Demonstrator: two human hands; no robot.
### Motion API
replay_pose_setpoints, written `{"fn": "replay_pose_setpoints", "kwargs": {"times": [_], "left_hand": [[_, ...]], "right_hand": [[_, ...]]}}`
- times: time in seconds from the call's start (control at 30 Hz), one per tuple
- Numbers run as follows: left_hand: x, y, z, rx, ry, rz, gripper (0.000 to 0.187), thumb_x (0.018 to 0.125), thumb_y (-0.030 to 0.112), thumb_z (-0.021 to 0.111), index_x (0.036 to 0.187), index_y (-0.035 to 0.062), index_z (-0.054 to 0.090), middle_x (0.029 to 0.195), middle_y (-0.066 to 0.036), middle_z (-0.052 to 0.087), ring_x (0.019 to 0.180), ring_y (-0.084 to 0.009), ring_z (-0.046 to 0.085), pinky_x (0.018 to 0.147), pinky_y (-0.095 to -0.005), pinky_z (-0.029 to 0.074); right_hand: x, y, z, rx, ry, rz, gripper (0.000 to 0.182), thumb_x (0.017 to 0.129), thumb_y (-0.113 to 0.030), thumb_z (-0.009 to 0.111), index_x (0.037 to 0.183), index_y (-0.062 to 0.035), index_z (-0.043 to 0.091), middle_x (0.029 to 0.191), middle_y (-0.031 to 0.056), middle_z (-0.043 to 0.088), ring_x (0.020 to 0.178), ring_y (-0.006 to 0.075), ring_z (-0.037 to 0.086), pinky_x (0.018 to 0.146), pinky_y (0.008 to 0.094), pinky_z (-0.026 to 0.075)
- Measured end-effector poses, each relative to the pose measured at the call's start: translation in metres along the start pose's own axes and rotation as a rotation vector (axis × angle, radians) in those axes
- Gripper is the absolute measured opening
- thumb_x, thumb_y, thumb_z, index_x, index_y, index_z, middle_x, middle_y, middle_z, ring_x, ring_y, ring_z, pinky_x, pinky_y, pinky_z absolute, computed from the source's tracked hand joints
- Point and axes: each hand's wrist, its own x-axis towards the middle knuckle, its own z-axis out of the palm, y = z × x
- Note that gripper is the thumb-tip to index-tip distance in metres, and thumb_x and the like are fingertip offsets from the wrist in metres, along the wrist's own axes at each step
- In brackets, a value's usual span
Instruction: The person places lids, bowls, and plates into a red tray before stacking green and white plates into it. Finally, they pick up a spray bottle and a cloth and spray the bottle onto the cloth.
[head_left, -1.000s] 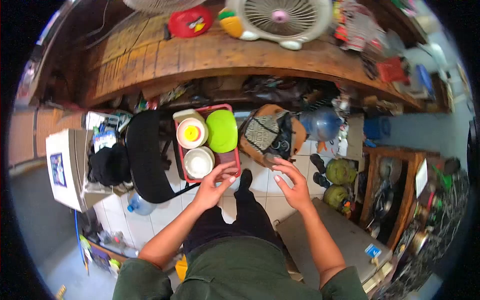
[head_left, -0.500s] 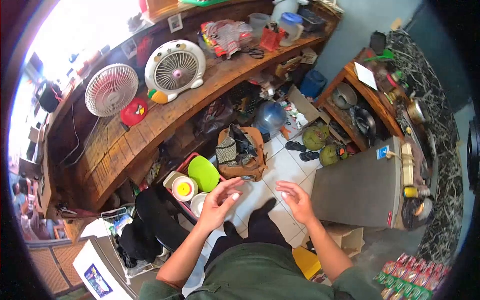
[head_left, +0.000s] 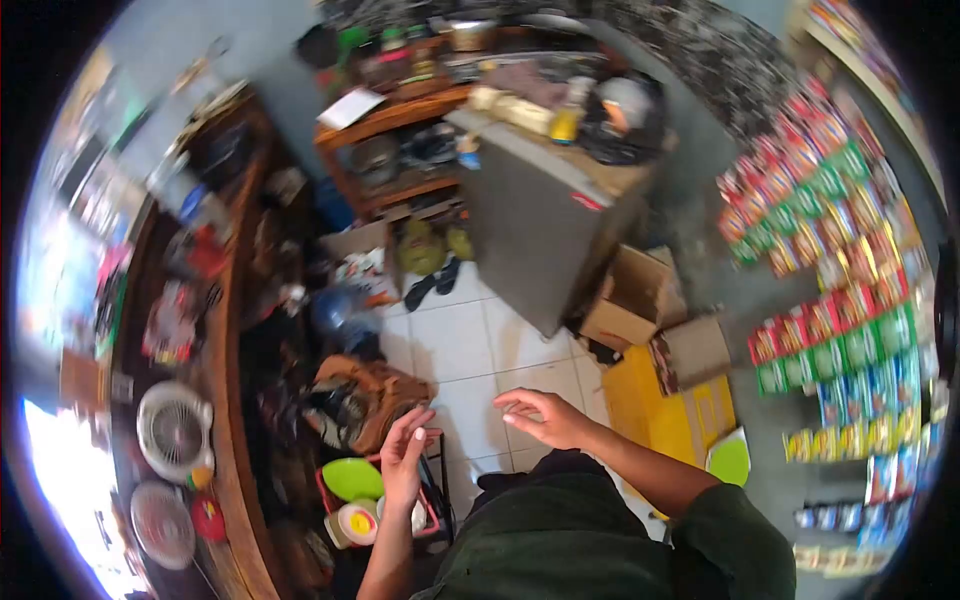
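Observation:
Both of my hands hang in the air before my body with nothing in them. My left hand (head_left: 404, 458) is open, its fingers bent a little, over the edge of a red basket (head_left: 432, 515). In that basket lie a green plastic piece (head_left: 352, 479) and a bowl with a yellow and red middle (head_left: 357, 523). Just beyond the left fingertips sits a brown bag (head_left: 385, 400) on the floor. My right hand (head_left: 543, 417) is open too, fingers loosely stretched toward the left, above the white tiles (head_left: 450, 405).
A wooden counter (head_left: 225, 400) with two fans (head_left: 175, 432) runs along the left. Ahead stands a grey fridge (head_left: 530, 215) beside a wooden shelf (head_left: 400, 118). Cardboard boxes (head_left: 628, 290) and a yellow carton (head_left: 650, 400) lie at right, below hanging sachets (head_left: 835, 325).
My view has swung to the right, bringing the boxes and hanging sachets into sight. Both hands stay empty and apart.

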Motion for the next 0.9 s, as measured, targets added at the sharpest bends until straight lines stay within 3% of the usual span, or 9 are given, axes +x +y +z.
{"fn": "replay_pose_setpoints", "kwargs": {"times": [0.27,0.5,0.7,0.9], "left_hand": [[0.054,-0.011,0.143,0.086,-0.360,-0.122,0.038,0.095,0.023,0.055,0.127,0.0031,0.052,0.120,-0.014,0.062,0.098,-0.0188,0.063,0.085,-0.0311,0.047],[0.050,-0.020,0.272,0.108,-0.624,-0.211,0.038,0.096,0.023,0.054,0.128,0.0042,0.051,0.122,-0.014,0.060,0.100,-0.0208,0.063,0.087,-0.0317,0.047],[0.054,-0.035,0.304,0.238,-0.891,-0.267,0.041,0.096,0.028,0.055,0.128,0.0045,0.050,0.123,-0.015,0.059,0.100,-0.0233,0.064,0.087,-0.0345,0.050],[0.072,-0.051,0.309,0.275,-1.016,-0.382,0.038,0.095,0.026,0.056,0.126,0.0045,0.052,0.120,-0.013,0.061,0.097,-0.0208,0.064,0.085,-0.0332,0.050]], "right_hand": [[-0.124,0.021,-0.073,-0.194,0.172,0.134,0.041,0.095,-0.032,0.055,0.130,-0.0114,0.050,0.123,0.0113,0.058,0.111,0.0261,0.057,0.094,0.0385,0.045],[-0.215,0.043,-0.134,-0.181,0.419,0.272,0.048,0.095,-0.033,0.056,0.136,-0.0140,0.041,0.123,0.0142,0.057,0.105,0.0279,0.061,0.089,0.0389,0.047],[-0.241,0.062,-0.144,-0.069,0.792,0.220,0.050,0.094,-0.031,0.059,0.137,-0.0144,0.040,0.121,0.0131,0.058,0.097,0.0254,0.064,0.086,0.0375,0.048],[-0.267,0.088,-0.081,0.258,1.146,0.268,0.046,0.095,-0.026,0.059,0.134,-0.0095,0.042,0.110,0.0121,0.060,0.091,0.0190,0.062,0.082,0.0326,0.049]]}}
